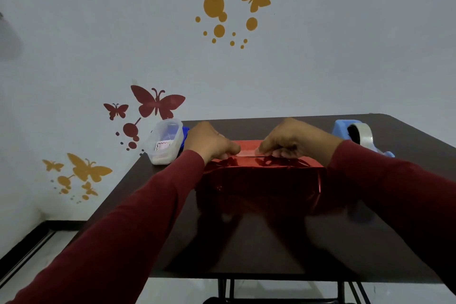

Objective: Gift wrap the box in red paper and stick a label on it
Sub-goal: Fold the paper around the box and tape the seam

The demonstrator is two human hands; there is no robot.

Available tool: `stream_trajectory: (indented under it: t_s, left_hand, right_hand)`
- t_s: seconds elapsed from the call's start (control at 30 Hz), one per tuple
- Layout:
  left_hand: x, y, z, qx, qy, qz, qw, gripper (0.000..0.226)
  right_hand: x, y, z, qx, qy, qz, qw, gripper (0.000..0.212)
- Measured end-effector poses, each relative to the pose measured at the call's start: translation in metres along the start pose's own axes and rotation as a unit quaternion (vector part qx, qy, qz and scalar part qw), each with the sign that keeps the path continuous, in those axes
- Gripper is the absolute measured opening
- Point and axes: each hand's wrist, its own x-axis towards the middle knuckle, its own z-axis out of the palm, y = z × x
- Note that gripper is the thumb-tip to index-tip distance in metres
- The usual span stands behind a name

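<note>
Red-wrapped box [259, 177] at desk [246, 242] centre: left hand [212, 143] and right hand [293, 139] atop it, each grip pinching one clear tape strip [246, 153]; tape dispenser [355, 133] right of box.

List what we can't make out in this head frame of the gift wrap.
- Tape strip along the seam of the shiny red wrapped box: its ends lie under the left hand and right hand.
- Both hands' fingertips: hidden behind their knuckles, grip unclear.
- Contents of the clear plastic tub: too small and hazy to identify.
- Blue tape dispenser: its base is hidden by the right sleeve.
- Box's far side: hidden by the box itself.
</note>
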Motion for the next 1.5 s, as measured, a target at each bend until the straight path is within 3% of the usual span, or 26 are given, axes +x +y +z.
stream_trajectory:
  t_s: [0.47,0.57,0.7,0.87,1.0,1.13,1.2,1.33,1.43,1.5]
  left_hand:
    - [0.014,0.001,0.004,0.058,-0.025,-0.012,0.998,0.020]
    - [0.016,0.003,0.005,0.089,-0.019,-0.010,0.996,0.027]
    - [0.017,0.003,0.001,0.126,-0.012,0.010,0.992,0.047]
    - [0.020,-0.004,-0.002,0.118,-0.028,0.010,0.993,0.027]
    - [0.024,-0.009,0.001,0.142,0.016,0.034,0.989,0.012]
    - [0.020,-0.004,0.013,0.185,0.044,0.056,0.980,0.048]
    - [0.020,-0.008,0.017,0.201,0.026,0.038,0.978,0.054]
    - [0.024,-0.018,0.005,0.177,0.016,0.032,0.984,0.034]
    - [0.018,-0.016,0.000,0.199,0.061,0.058,0.976,0.006]
    - [0.015,-0.010,0.003,0.195,0.092,0.096,0.972,0.010]
  right_hand:
    - [0.010,-0.002,0.006,-0.051,0.019,0.017,0.998,0.020]
    - [0.013,-0.002,0.006,-0.065,0.056,0.010,0.996,0.032]
    - [0.011,-0.006,0.004,-0.169,0.080,-0.022,0.982,0.055]
    - [0.003,0.002,-0.008,-0.191,0.108,-0.071,0.973,0.023]
    - [-0.005,0.005,-0.005,-0.133,0.133,-0.094,0.978,0.026]
    - [-0.001,0.010,0.012,-0.154,0.142,-0.099,0.973,0.029]
    - [0.000,0.014,0.016,-0.173,0.158,-0.095,0.968,0.027]
    - [-0.002,0.017,0.021,-0.194,0.182,-0.114,0.957,0.019]
    - [-0.008,0.014,0.026,-0.214,0.204,-0.134,0.946,0.010]
    - [-0.015,0.013,0.030,-0.236,0.221,-0.155,0.934,0.004]
